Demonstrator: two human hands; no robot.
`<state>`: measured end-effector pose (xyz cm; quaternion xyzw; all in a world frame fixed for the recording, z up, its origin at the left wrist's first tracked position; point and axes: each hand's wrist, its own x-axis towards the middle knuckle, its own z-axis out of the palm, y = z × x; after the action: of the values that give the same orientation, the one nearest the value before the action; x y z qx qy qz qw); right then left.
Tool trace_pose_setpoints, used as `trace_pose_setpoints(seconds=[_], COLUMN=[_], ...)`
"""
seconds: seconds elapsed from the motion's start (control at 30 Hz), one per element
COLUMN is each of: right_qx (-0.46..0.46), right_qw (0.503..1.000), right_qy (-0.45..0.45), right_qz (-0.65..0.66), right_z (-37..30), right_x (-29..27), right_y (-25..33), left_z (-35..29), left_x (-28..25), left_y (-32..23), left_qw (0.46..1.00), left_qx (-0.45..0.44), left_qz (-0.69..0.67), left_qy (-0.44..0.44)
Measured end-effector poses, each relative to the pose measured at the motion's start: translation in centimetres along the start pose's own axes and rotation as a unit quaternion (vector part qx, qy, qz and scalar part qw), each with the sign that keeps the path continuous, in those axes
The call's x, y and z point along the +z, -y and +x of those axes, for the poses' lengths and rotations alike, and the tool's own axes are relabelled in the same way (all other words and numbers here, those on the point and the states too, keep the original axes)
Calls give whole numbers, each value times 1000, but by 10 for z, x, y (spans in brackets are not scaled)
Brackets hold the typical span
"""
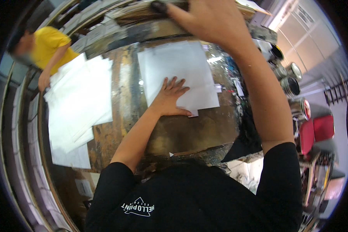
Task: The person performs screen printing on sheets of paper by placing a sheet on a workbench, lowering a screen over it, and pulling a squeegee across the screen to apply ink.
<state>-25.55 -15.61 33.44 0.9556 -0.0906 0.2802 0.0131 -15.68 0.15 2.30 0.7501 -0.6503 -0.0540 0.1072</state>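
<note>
At the left hand (170, 99), palm down with fingers spread widely apart, gripping nothing, only in flat contact with the white paper stack (197, 73). Directly under these fingers, and extending forward and to the right of them, this same stack, with slightly uneven edges. Just beside the left thumb tip, sticking out at the near edge of the stack, a small pale tab (193, 113). Past the far edge, in raised position, the right hand (212, 19), with thumb stretched to the left and something black, covering or stain, at its tip. Other right fingers cut off by the upper border; cannot tell how far open, nor whether holding anything. Around the stack, a stained brown table (121, 104); near its right side, a dark cloth (245, 141), of shape not easy to distinguish. Farther right, past the right forearm, several round metal cans (290, 87); inside at least two of them, dark openings, with contents too small to make out. On the left part of the table, a pile of large white sheets (81, 96); close to its edge, the hand (44, 80) of a person in yellow, contact hard to confirm. Along the left rim, shelves (34, 127) holding pale, blurred stacks.
</note>
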Motion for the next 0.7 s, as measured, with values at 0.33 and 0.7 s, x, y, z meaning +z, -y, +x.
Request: trace_pose_setpoints(seconds=[0.33,0.7], right_qx=[39,16], right_qw=[996,987], right_qy=[74,76], right_qz=[11,138], right_z=[21,11], right_x=[-6,-24], right_y=[3,-11], left_z=[-2,2], left_x=[29,28], left_y=[-85,-87], left_qw=[997,1000], left_qx=[-34,3], left_qz=[-23,2], left_qy=[-62,-29])
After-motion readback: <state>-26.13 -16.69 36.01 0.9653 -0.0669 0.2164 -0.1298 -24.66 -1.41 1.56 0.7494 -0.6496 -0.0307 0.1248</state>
